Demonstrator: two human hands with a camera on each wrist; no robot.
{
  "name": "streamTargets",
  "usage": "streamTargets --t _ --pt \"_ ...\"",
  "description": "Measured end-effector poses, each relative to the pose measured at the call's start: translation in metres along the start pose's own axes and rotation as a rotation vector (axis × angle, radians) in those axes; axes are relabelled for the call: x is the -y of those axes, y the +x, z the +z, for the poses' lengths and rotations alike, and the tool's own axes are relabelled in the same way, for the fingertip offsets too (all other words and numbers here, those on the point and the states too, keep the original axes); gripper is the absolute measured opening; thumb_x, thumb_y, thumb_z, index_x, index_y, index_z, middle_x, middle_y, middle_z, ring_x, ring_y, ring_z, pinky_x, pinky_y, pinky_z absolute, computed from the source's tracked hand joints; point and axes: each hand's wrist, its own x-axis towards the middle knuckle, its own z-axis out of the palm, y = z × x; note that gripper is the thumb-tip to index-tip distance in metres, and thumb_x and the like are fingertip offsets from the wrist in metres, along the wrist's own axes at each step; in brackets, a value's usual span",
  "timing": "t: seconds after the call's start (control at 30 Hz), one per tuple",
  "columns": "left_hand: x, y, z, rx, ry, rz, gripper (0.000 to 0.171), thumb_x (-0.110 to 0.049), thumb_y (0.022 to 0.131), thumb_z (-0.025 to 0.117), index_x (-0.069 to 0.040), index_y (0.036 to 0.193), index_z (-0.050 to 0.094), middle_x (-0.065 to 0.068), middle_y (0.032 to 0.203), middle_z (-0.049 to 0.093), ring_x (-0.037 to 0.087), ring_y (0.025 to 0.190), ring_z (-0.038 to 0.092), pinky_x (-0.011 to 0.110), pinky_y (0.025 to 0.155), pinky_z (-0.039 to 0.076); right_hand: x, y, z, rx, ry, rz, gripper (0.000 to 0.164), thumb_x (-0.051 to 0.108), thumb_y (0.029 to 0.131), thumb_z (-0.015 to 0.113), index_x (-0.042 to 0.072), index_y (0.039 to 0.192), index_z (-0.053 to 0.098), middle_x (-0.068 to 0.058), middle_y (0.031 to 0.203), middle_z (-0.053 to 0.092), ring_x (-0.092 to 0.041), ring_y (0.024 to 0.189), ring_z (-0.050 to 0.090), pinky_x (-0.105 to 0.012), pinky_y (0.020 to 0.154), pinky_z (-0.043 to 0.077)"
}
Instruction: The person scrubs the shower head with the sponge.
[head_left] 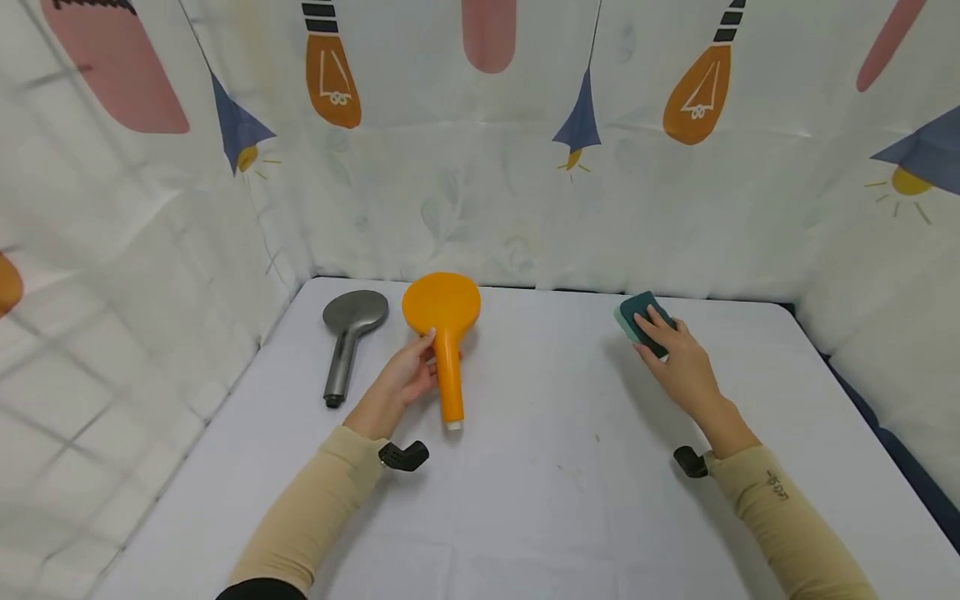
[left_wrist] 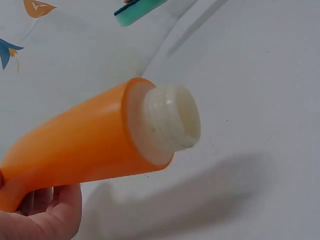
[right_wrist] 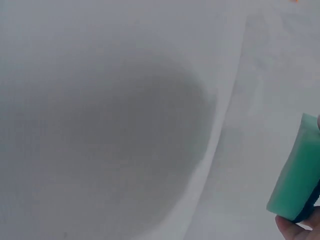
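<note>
An orange shower head (head_left: 442,312) with a white threaded end (left_wrist: 172,117) is held by my left hand (head_left: 408,371), whose fingers and thumb grip its handle just below the round head. In the left wrist view its shadow falls on the white cloth beneath. Over the table's far right part, my right hand (head_left: 681,362) holds a sponge (head_left: 647,323), dark on one face and light green on the other. The sponge's green side (right_wrist: 297,172) shows in the right wrist view, with fingertips at its lower edge. A grey shower head (head_left: 352,333) lies to the left of the orange one.
A white cloth covers the table (head_left: 540,483). Behind it and at both sides hang pale curtains (head_left: 480,200) printed with lamps and bulbs. Each wrist wears a black camera mount (head_left: 405,456). Small specks mark the cloth near the middle.
</note>
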Motion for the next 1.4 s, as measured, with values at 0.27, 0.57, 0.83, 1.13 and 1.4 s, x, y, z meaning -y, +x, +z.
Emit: streamTargets --t 0.27,0.57,0.83,1.13,1.4 --pt "-0.007 0.009 -0.011 -0.014 0.047 0.003 0.055 -0.032 0.113 0.036 -0.010 0.160 0.017 0.007 0.132 0.046 0.021 0.098 0.065 0.031 0.077 0.056 -0.030 0.002 -0.020 0.056 -0.030 0.184 0.053 0.014 0.101 0.068 0.003 0.150 0.050 -0.021 0.156 0.038 -0.065 0.133 0.034 -0.079 0.097 0.033" --pt "-0.022 0.020 -0.032 0.030 0.132 -0.106 0.033 -0.027 0.112 0.041 -0.005 0.136 0.036 0.011 0.119 0.054 0.023 0.087 0.070 0.034 0.073 0.059 -0.066 -0.008 -0.024 0.225 -0.046 0.347 0.056 0.026 0.107 0.057 0.002 0.155 0.039 -0.025 0.160 0.028 -0.066 0.132 0.031 -0.074 0.099 0.035" --pt "-0.030 0.033 -0.041 0.052 0.082 -0.184 0.023 -0.024 0.113 0.040 -0.006 0.127 0.037 0.014 0.117 0.054 0.027 0.085 0.072 0.037 0.072 0.060 -0.087 -0.013 -0.033 0.284 -0.080 0.442 0.059 0.028 0.108 0.053 0.000 0.156 0.033 -0.028 0.161 0.021 -0.065 0.135 0.026 -0.072 0.103 0.033" --pt "-0.034 0.038 -0.048 0.052 0.100 -0.236 0.055 -0.025 0.112 0.039 -0.001 0.157 0.017 0.017 0.136 0.045 0.029 0.091 0.071 0.037 0.083 0.060 -0.094 -0.010 -0.040 0.333 -0.101 0.494 0.061 0.024 0.106 0.055 -0.006 0.154 0.031 -0.036 0.157 0.019 -0.066 0.133 0.027 -0.068 0.098 0.041" --pt "-0.035 0.044 -0.055 0.011 0.071 -0.241 0.030 -0.024 0.112 0.041 -0.003 0.133 0.038 0.018 0.126 0.052 0.031 0.088 0.073 0.040 0.080 0.060 -0.096 -0.011 -0.040 0.445 -0.118 0.523 0.064 0.023 0.105 0.053 -0.007 0.154 0.026 -0.039 0.158 0.008 -0.067 0.136 0.017 -0.072 0.109 0.025"
